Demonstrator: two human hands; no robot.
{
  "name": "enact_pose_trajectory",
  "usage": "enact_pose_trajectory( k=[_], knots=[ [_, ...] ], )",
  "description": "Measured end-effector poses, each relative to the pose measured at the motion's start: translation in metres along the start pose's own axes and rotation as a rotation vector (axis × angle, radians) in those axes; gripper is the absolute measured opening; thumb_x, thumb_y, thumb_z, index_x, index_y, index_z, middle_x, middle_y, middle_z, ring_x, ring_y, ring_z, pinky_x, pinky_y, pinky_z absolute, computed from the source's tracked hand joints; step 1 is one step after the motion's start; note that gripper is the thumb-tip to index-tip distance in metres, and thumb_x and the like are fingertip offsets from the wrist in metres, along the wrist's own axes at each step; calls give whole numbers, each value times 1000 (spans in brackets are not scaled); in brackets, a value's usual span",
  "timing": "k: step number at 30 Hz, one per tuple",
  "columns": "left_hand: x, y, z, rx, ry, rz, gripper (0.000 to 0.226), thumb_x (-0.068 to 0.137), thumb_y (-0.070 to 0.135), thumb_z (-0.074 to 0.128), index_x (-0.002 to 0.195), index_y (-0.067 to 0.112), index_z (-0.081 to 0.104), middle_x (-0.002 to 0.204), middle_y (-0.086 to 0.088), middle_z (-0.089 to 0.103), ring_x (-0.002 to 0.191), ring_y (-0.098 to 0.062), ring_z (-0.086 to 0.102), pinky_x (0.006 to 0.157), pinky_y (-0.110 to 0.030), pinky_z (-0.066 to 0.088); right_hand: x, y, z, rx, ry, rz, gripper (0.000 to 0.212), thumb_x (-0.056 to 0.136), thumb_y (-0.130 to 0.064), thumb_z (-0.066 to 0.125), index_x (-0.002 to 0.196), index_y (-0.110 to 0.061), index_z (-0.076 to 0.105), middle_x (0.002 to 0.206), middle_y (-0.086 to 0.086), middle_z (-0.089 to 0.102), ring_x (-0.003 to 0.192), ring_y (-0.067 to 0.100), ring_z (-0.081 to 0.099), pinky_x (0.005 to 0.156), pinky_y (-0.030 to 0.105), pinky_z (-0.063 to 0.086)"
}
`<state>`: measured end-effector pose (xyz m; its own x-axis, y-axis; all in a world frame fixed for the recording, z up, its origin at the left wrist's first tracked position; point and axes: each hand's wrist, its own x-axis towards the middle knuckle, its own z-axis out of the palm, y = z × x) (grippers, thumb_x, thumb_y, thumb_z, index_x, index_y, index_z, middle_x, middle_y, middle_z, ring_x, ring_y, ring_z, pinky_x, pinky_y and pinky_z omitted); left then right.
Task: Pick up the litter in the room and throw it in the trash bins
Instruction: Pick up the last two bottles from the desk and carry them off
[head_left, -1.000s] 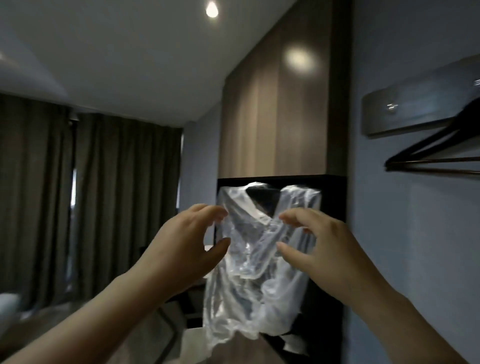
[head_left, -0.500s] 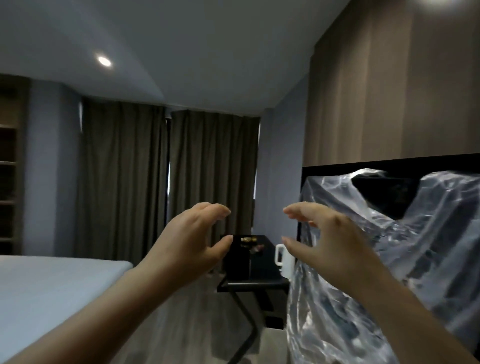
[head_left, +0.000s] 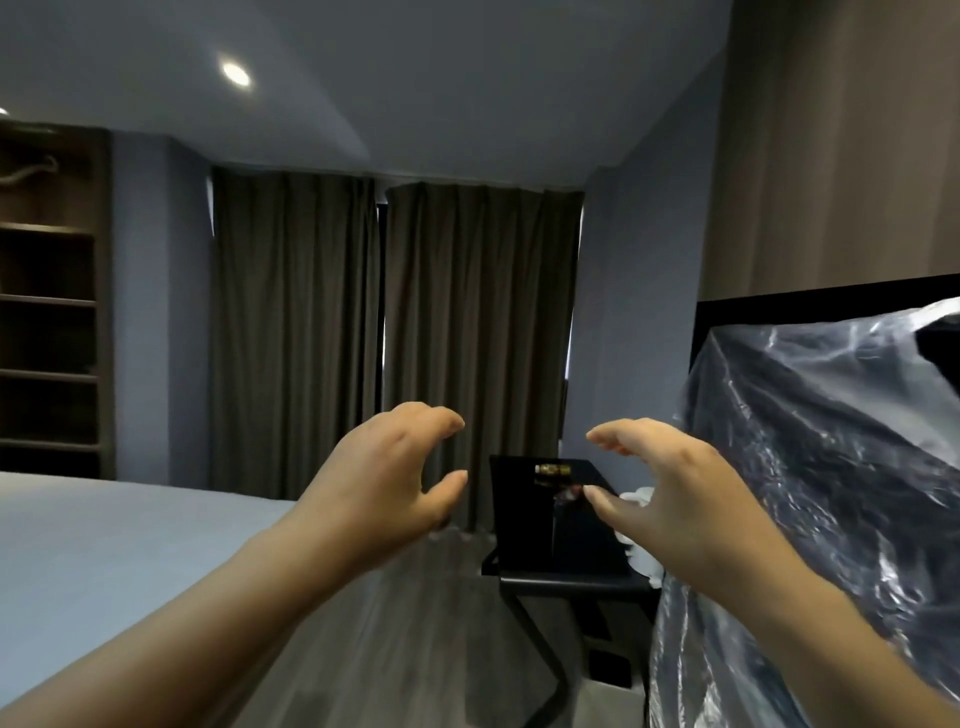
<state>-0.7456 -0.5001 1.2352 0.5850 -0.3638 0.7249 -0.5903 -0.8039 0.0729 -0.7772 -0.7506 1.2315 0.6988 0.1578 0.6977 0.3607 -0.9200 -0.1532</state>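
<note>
Plastic bag (head_left: 831, 441) right of right hand (head_left: 670, 499), not touching fingers (head_left: 618, 441).

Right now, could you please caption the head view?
Left hand and right hand held up empty beside a clear plastic bag.

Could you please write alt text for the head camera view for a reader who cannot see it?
A person's left hand and right hand are raised side by side, fingers curved, holding nothing. A crinkled clear plastic film fills the right edge; beyond are a small black table, closed brown curtains and a pale bed.
</note>
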Motion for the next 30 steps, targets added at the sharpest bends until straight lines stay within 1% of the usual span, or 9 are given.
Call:
enact_pose_trajectory(
  k=[3,6,10,14,17,20,25,30],
  knots=[
    [29,-36,36,61,-4,10,51,88,41,57,135,23,48,128,9,56,119,-6,51,100,-20,41,32,23,35,-82,-9,7,41,81,-35,70,120,-27,58,109,-14,61,103,5,58,83,21,48],
    [65,-79,69,91,9,7,52,88,42,56,136,22,47,129,8,55,120,-9,51,102,-24,42,73,41,76,-148,-10,16,43,83,-38,67,124,-28,56,115,-15,60,109,6,56,89,25,49],
    [115,-142,108,71,8,-6,54,88,43,56,137,23,44,131,9,54,122,-9,49,102,-24,42,136,56,127,-191,-22,53,44,86,-41,64,127,-31,52,120,-17,56,114,5,52,92,23,47],
    [158,-200,152,55,-21,11,54,89,44,55,137,24,44,130,10,53,121,-8,49,101,-22,41,190,76,177,-247,-54,97,44,87,-43,60,128,-33,49,123,-18,53,119,6,48,94,24,43],
    [185,-234,192,16,-53,-3,54,88,45,55,138,25,43,131,10,52,122,-8,49,102,-24,43,225,94,214,-263,-110,120,44,86,-43,59,128,-33,49,123,-18,53,118,6,48,94,24,42],
    [213,-265,230,13,-89,-9,55,89,46,54,138,25,41,132,11,51,123,-9,48,102,-26,43,257,115,248,-270,-122,138,42,86,-42,60,126,-33,51,121,-18,54,117,7,49,93,24,42],
    [261,-312,292,49,-125,-20,56,89,46,53,139,25,39,133,9,50,123,-10,48,101,-27,45,307,159,311,-255,-136,186,32,85,-42,59,115,-32,55,112,-12,58,108,11,54,88,29,46],
    [318,-356,358,65,-143,-23,57,89,46,54,139,25,38,131,9,51,120,-10,50,99,-25,46,364,219,376,-257,-173,201,36,85,-45,57,119,-34,52,113,-14,56,107,9,53,83,26,46]
  ],
)
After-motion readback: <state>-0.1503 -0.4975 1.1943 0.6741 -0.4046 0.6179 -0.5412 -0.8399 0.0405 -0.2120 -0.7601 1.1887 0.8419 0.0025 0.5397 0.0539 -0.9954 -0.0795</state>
